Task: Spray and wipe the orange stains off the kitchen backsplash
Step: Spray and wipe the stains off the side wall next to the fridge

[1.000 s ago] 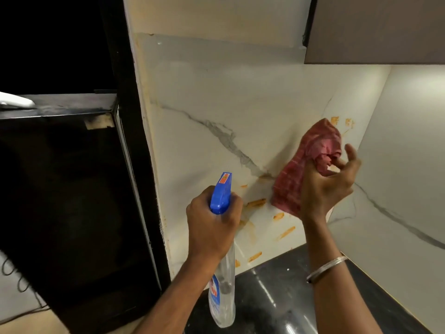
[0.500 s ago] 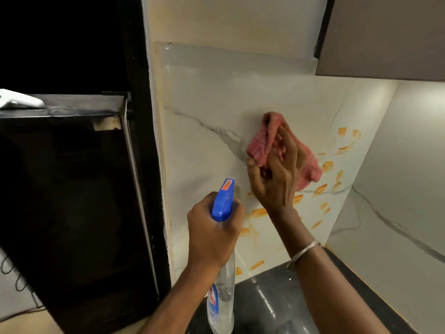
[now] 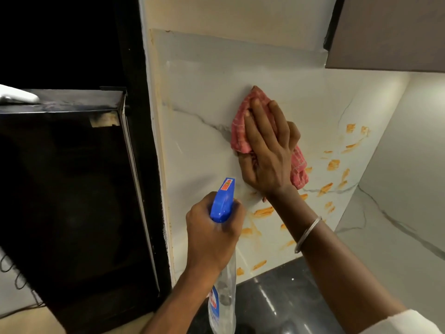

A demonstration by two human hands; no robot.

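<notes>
The white marble backsplash (image 3: 204, 97) carries several orange stains (image 3: 333, 164), spread from its lower middle to its right corner. My right hand (image 3: 267, 155) lies flat on a red checked cloth (image 3: 240, 131) and presses it against the wall, left of and above most stains. My left hand (image 3: 212, 235) grips a clear spray bottle (image 3: 222, 300) by its neck. The bottle's blue trigger head (image 3: 223, 201) points at the wall, just below the cloth.
A dark open window frame (image 3: 130, 179) stands left of the backsplash. A brown upper cabinet (image 3: 390, 32) hangs at top right. A glossy black countertop (image 3: 284, 295) runs below. The side wall (image 3: 409, 189) meets the backsplash in a corner at the right.
My right hand carried the cloth from the right part of the backsplash to the upper left and flattened it against the wall. The spray bottle stayed in place.
</notes>
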